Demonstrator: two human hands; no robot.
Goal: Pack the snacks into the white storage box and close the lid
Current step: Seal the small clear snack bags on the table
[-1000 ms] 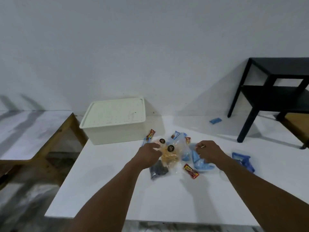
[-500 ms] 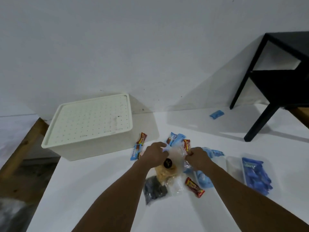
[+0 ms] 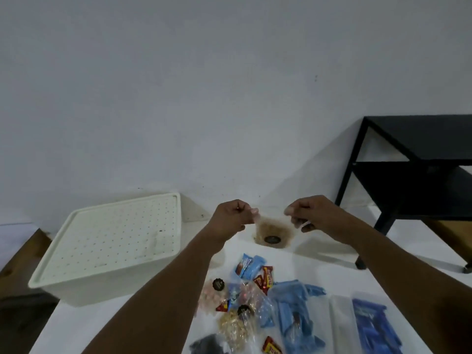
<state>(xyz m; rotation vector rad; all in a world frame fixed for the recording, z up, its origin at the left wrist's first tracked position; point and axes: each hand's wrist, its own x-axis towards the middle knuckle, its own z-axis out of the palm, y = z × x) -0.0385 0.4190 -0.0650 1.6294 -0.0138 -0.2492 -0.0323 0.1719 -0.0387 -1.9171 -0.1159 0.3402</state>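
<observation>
Above the far part of the white table (image 3: pixel 320 261), a clear plastic bag (image 3: pixel 272 229) hung stretched between two hands. The left hand (image 3: pixel 231 217) pinched its top left corner with curled fingers, and the right hand (image 3: pixel 310 213) pinched the top right corner the same way. The bag was thin and crinkled, filled with small brown pieces and marked with one round black sticker.

The white storage box (image 3: pixel 102 284) sat at the left of the table, a rounded rectangular plastic tub. Its lid (image 3: pixel 115 233) lay shut on it, the flat top covered with rows of small dots.

The other snacks lay in a loose pile near the person, right of the box. Two more clear pouches (image 3: pixel 217 290) with round black stickers held pale lumpy pieces. A glossy light blue packet (image 3: pixel 249 265) touched a red wrapper (image 3: pixel 265 277), and at least two more red wrappers showed lower down. Soft blue packets (image 3: pixel 293 310) were heaped together, too tangled to count. One clear tray (image 3: pixel 342 325) held dark blue packets. One black pouch (image 3: pixel 207 346) lay at the bottom edge.

A matte black side table (image 3: pixel 413 169) stood at the right.
</observation>
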